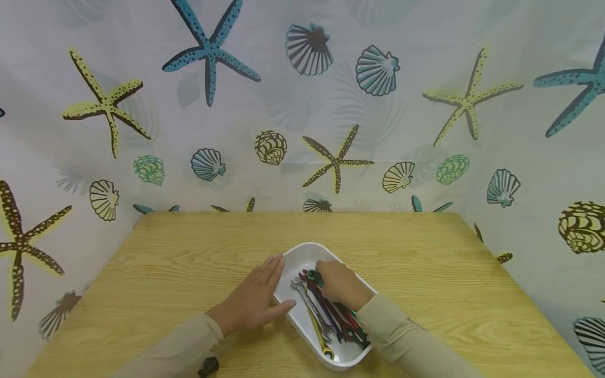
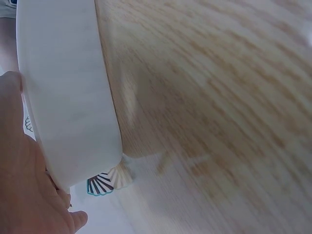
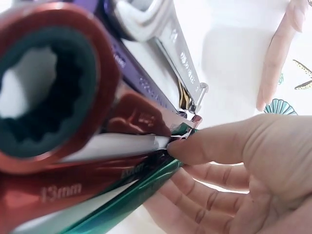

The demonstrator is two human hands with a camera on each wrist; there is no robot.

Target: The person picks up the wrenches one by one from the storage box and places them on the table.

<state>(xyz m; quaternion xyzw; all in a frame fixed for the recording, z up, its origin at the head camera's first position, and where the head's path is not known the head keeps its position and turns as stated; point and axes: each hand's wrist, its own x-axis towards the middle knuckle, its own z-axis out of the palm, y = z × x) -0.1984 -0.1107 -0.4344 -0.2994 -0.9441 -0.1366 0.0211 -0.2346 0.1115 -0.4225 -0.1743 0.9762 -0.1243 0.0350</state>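
A white tray lies at an angle on the table with several combination wrenches inside. My left hand rests against its left rim with straight fingers; the left wrist view shows the tray's outer wall beside that hand. Inside the tray, my right hand pinches a green wrench near its far end between thumb and fingers. A red wrench marked 13mm lies beside it. A silver wrench and a gold wrench lie further left in the tray. My right wrist hides part of the pile.
The wood-grain table extends around the tray. A small dark object shows at the bottom edge beside the left sleeve. A curtain printed with starfish and shells encloses the back and sides.
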